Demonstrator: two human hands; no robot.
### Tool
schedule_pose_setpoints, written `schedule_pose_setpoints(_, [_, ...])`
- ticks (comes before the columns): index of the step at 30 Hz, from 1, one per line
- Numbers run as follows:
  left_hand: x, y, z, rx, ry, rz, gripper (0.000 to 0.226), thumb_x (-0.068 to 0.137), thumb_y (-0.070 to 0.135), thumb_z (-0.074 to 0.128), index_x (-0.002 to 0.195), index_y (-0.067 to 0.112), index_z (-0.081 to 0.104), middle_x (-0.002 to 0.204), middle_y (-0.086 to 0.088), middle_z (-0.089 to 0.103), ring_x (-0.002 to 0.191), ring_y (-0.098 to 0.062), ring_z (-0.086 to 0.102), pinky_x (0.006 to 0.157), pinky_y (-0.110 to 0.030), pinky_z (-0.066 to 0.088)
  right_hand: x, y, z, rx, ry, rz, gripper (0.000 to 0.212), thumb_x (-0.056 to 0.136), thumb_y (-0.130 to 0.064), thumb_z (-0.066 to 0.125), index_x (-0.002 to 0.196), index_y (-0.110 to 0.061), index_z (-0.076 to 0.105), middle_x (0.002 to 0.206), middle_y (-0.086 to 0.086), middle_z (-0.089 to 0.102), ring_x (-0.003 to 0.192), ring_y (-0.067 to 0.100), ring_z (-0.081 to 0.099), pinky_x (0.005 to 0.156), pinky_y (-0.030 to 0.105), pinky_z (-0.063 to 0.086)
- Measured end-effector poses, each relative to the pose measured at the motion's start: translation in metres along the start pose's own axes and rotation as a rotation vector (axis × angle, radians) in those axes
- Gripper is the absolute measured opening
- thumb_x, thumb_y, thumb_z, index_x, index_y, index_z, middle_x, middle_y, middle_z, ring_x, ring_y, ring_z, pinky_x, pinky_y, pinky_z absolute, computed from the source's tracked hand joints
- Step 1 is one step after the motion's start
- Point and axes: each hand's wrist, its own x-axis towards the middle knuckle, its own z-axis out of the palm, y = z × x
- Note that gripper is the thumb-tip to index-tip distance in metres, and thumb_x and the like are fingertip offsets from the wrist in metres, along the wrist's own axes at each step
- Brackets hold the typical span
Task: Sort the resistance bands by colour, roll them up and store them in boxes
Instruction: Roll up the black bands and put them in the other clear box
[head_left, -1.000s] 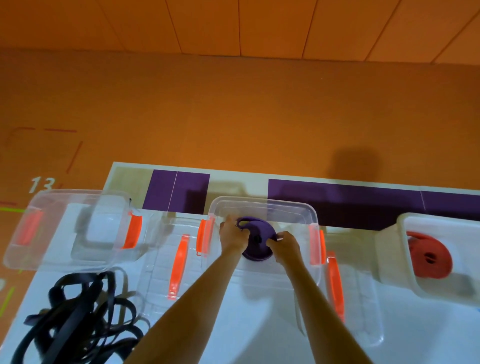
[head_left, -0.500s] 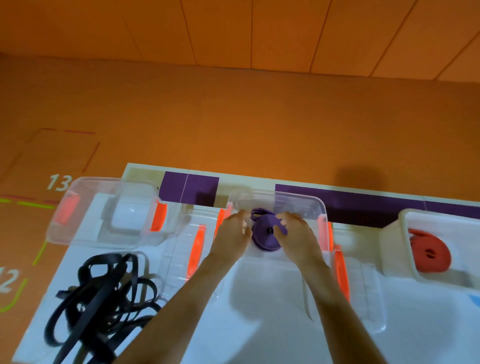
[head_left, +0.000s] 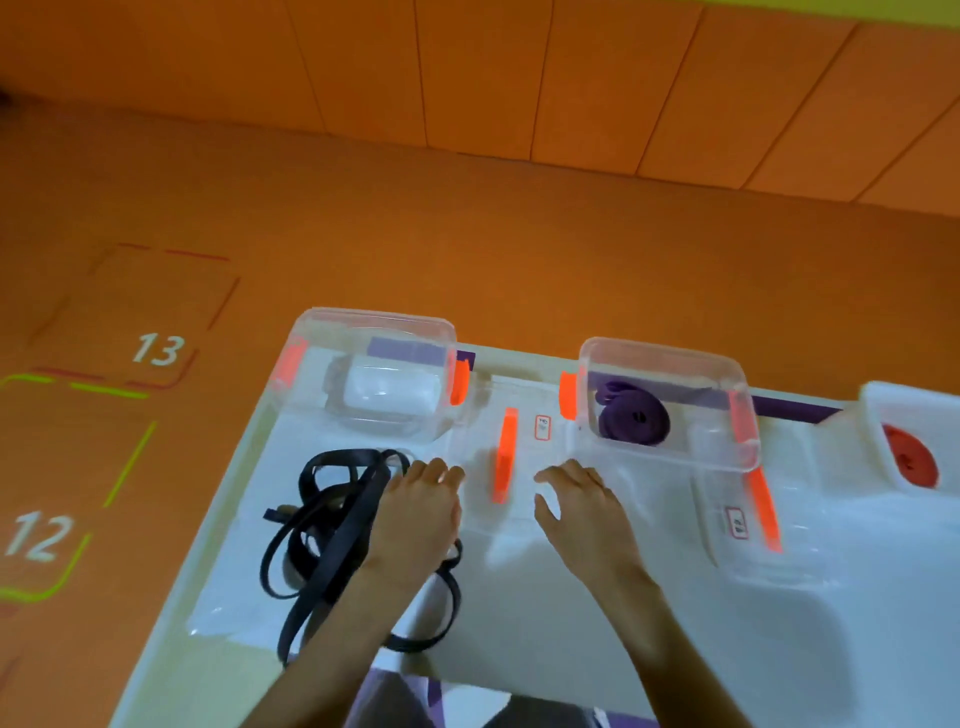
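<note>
Right edge crops the box holding the red band

Light came from overhead, even and fairly bright, and the orange floor and wall panels gave the picture a warm cast. The white desk looked pale and slightly washed out, with soft glare on the rims of the clear boxes. Only faint, soft-edged shadows lay on the desk beside the left hand and right hand. Motion blur softened the whole frame, so the lid labels could not be read. Wide-angle distortion splayed the panel seams and skewed the desk edges.
</note>
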Motion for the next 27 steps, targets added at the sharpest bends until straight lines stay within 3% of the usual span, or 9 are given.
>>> schedule_pose_setpoints(3, [-0.043, -0.051, 0.011, -0.007, 0.041, -0.016, 0.026, 0.096, 0.019, 0.062, 0.119, 0.023, 0.073, 0.110, 0.001, 0.071, 0.104, -0.023, 0.068, 0.091, -0.042, 0.055, -0.016, -0.038, 0.046, 0.112, -0.107, 0.065, 0.027, 0.103, -0.029, 0.058, 0.129, -0.027, 0.066, 0.125, -0.006, 0.063, 0.118, 0.016, 0.060, 0.098, 0.032, 0.050])
schedule_pose_setpoints(6, [-0.077, -0.094, 0.028, -0.041, 0.127, -0.082, 0.014, 0.090, 0.024, 0.075, 0.103, 0.024, 0.079, 0.110, 0.000, 0.073, 0.103, -0.026, 0.070, 0.102, -0.057, 0.050, -0.024, -0.064, 0.086, 0.367, -0.185, 0.231, 0.022, 0.099, -0.020, 0.066, 0.121, -0.021, 0.071, 0.121, 0.001, 0.069, 0.106, 0.017, 0.067, 0.092, 0.026, 0.050])
schedule_pose_setpoints(9, [-0.101, -0.130, 0.046, -0.098, -0.011, -0.202, 0.032, 0.096, 0.043, 0.070, 0.124, 0.027, 0.070, 0.145, -0.001, 0.058, 0.131, -0.027, 0.058, 0.114, -0.059, 0.038, -0.031, -0.083, 0.126, 0.409, -0.295, 0.335, 0.031, 0.096, -0.023, 0.070, 0.126, -0.017, 0.067, 0.127, 0.005, 0.066, 0.111, 0.021, 0.065, 0.092, 0.030, 0.048])
schedule_pose_setpoints(12, [-0.113, -0.155, 0.064, -0.106, -0.259, -0.290, 0.062, 0.100, 0.053, 0.060, 0.154, 0.029, 0.040, 0.161, -0.001, 0.037, 0.146, -0.027, 0.042, 0.117, -0.054, 0.035, -0.041, -0.098, 0.160, 0.445, -0.375, 0.406, 0.037, 0.092, -0.021, 0.075, 0.126, -0.015, 0.063, 0.120, 0.005, 0.064, 0.104, 0.021, 0.063, 0.083, 0.029, 0.048])
schedule_pose_setpoints(16, [-0.121, -0.170, 0.080, -0.260, -0.337, -0.290, 0.053, 0.101, 0.036, 0.065, 0.149, 0.026, 0.044, 0.139, -0.003, 0.064, 0.128, -0.027, 0.063, 0.106, -0.044, 0.051, -0.053, -0.104, 0.184, 0.389, -0.249, 0.488, 0.028, 0.089, -0.003, 0.070, 0.116, -0.012, 0.067, 0.106, 0.005, 0.072, 0.088, 0.018, 0.064, 0.068, 0.022, 0.048])
schedule_pose_setpoints(20, [-0.120, -0.182, 0.085, -0.571, -0.205, -0.409, 0.048, 0.097, 0.026, 0.069, 0.143, 0.022, 0.058, 0.125, -0.002, 0.073, 0.116, -0.025, 0.069, 0.100, -0.036, 0.054, -0.057, -0.104, 0.173, 0.420, -0.073, 0.539, 0.022, 0.088, -0.004, 0.072, 0.106, -0.015, 0.068, 0.097, 0.003, 0.074, 0.081, 0.019, 0.068, 0.069, 0.028, 0.054])
schedule_pose_setpoints(22, [-0.113, -0.186, 0.078, -0.743, -0.123, -0.472, 0.043, 0.093, 0.023, 0.075, 0.135, 0.020, 0.065, 0.111, 0.001, 0.076, 0.102, -0.019, 0.072, 0.090, -0.029, 0.055, -0.056, -0.102, 0.163, 0.429, -0.037, 0.547, 0.023, 0.087, -0.010, 0.075, 0.107, -0.018, 0.067, 0.096, -0.001, 0.072, 0.085, 0.020, 0.066, 0.074, 0.030, 0.051])
schedule_pose_setpoints(24, [-0.104, -0.192, 0.068, -0.899, -0.085, -0.499, 0.040, 0.090, 0.018, 0.080, 0.128, 0.019, 0.069, 0.100, 0.005, 0.073, 0.091, -0.017, 0.072, 0.087, -0.031, 0.058, -0.054, -0.101, 0.155, 0.420, -0.010, 0.552, 0.024, 0.086, -0.012, 0.076, 0.107, -0.021, 0.068, 0.094, -0.002, 0.071, 0.087, 0.021, 0.065, 0.075, 0.030, 0.049])
schedule_pose_setpoints(27, [-0.089, -0.200, 0.049, -1.001, -0.063, -0.459, 0.040, 0.087, 0.013, 0.083, 0.123, 0.023, 0.069, 0.097, 0.007, 0.073, 0.090, -0.017, 0.073, 0.086, -0.041, 0.063, -0.048, -0.104, 0.148, 0.401, -0.001, 0.533, 0.022, 0.087, -0.013, 0.075, 0.107, -0.020, 0.071, 0.096, -0.005, 0.070, 0.091, 0.021, 0.066, 0.076, 0.028, 0.046])
